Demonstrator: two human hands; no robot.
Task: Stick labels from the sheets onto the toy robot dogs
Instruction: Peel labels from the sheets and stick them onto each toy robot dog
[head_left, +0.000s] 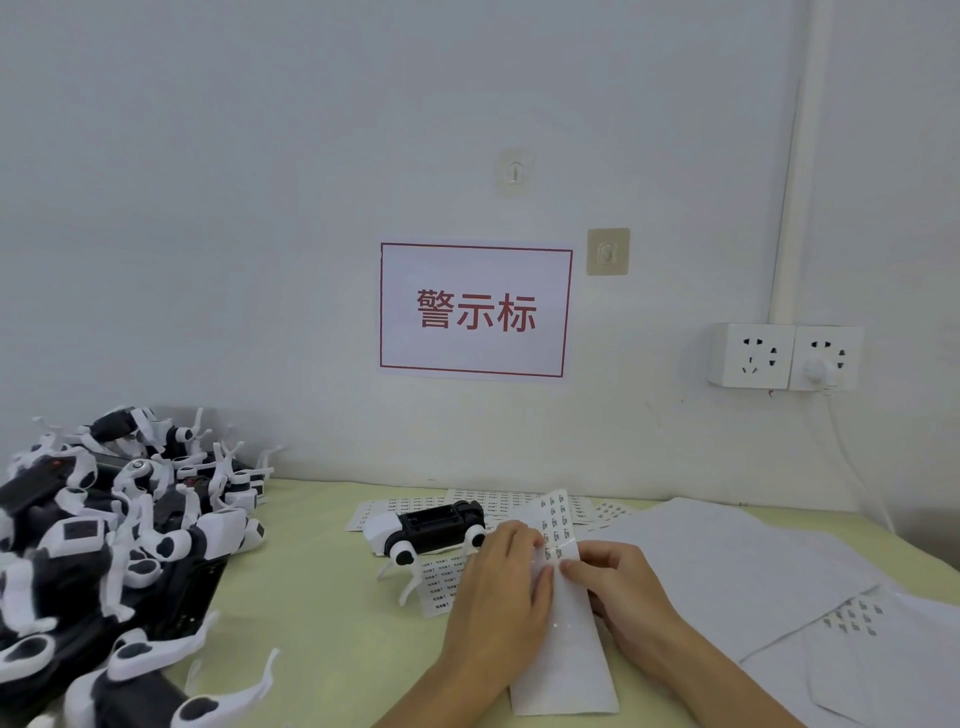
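Your left hand (501, 577) and right hand (618, 582) both pinch the label sheet (558, 613) lower centre, fingers curled. Toy robot dog (431, 527) just above; dog pile (114, 545) crowds left counter (322, 613) edge.

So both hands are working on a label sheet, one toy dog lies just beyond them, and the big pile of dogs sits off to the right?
Not quite: the head view shows the pile of dogs on the left. Both hands, left hand and right hand, do hold the label sheet, with one toy dog just beyond.
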